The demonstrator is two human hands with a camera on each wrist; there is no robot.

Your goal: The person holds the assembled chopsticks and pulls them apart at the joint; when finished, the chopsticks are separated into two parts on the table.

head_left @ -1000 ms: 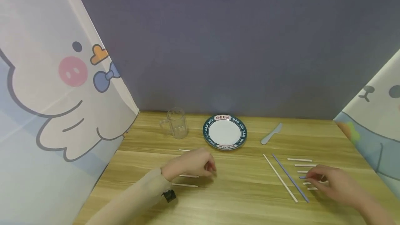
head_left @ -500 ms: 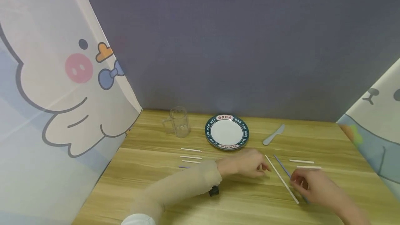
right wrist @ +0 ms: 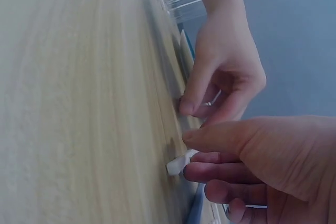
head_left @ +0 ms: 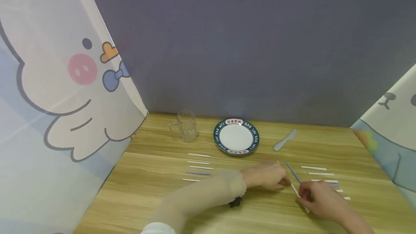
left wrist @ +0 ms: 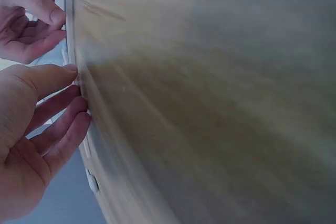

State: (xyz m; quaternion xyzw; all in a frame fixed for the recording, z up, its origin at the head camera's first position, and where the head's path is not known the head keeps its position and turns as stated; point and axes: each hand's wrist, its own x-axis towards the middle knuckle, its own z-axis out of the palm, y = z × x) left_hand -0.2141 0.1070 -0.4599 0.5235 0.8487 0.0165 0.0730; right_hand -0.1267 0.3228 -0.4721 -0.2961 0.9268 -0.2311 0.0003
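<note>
A long thin white stick lies slanted on the wooden table at the right of centre in the head view. My left hand pinches its upper part, covering some of it. Lower down, my right hand pinches the same stick between thumb and fingers; its white end shows beside the fingertips in the right wrist view. Just right of it is a long blue stick, its lower part hidden by the right hand. In the left wrist view, the left hand appears below the right hand.
Short white sticks and a short blue stick lie in a row at left. Another such row, with a white stick, lies at right. Behind stand a clear mug, a green-rimmed plate and a grey knife.
My left hand has moved right, from the left row to the long white stick. My right hand has come left from the short sticks at right to the same stick.
</note>
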